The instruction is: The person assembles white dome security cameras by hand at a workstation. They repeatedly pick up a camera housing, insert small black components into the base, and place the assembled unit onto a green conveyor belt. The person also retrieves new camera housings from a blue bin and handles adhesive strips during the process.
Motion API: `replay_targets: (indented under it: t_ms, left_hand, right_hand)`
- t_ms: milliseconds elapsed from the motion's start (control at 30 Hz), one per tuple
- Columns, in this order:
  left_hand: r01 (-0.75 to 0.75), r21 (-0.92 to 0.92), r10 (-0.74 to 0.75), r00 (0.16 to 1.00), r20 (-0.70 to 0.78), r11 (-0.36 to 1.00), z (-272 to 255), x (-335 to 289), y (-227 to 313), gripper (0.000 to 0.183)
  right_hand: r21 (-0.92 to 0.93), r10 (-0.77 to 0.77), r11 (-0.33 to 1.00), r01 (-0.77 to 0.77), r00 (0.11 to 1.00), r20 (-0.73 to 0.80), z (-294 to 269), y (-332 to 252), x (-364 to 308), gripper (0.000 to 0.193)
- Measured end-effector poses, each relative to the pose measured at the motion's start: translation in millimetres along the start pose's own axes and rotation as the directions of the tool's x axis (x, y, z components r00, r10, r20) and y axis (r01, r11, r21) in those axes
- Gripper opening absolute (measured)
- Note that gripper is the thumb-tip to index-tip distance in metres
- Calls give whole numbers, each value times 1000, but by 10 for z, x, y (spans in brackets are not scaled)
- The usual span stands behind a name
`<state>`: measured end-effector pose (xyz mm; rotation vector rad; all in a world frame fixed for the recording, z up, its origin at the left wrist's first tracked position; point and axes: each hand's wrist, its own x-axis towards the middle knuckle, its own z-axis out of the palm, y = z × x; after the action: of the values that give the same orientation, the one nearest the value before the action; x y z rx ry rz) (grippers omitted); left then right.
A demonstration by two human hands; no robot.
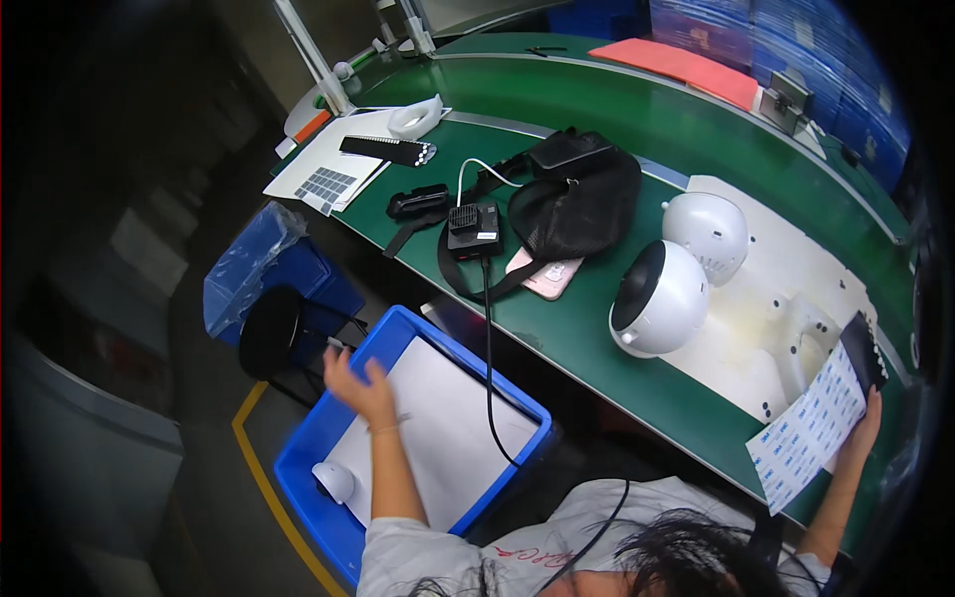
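Note:
My left hand (363, 393) is raised above the left side of a blue bin (400, 323), its fingers apart and slightly blurred. A small pale spot shows by its fingertips; I cannot make out what it is. In the bin, a white sheet (438, 428) lies under a small white rounded part (335, 483). At the far right, my right hand (863, 428) grips a sheet of adhesive backing (808, 438) with blue print, beside a black strip with white dots (861, 353). Close by on the table stand two white round housings, one with a black face (667, 298), the other plain white (708, 234).
The green table (587, 348) also carries a black mesh bag (587, 199), a pink phone (545, 274) and a black device (473, 231) with a cable hanging past the bin. White papers (318, 164) lie at its left end. A black stool (274, 333) stands beyond the bin.

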<state>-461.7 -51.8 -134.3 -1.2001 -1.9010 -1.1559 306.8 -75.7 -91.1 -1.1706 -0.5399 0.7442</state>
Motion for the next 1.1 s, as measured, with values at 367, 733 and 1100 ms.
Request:
replay_targets:
  t_ms: [367,733,1100]
  left_hand:
    - [-300,905,-817,408,408,303,-1097,-1536,-2291,84]
    - [-205,940,-891,315,327,273,-1270,-1074,-1212,67]
    - [556,-636,-273,826,493,535,-1704,-439,440,81]
  right_hand:
    - [-275,-103,959,63,986,-134,-154,79,175,47]
    - [48,-1,999,-5,992,126,-270,46,250,48]
    - [92,-20,993,-68,689,724,558,-474,-321,30]
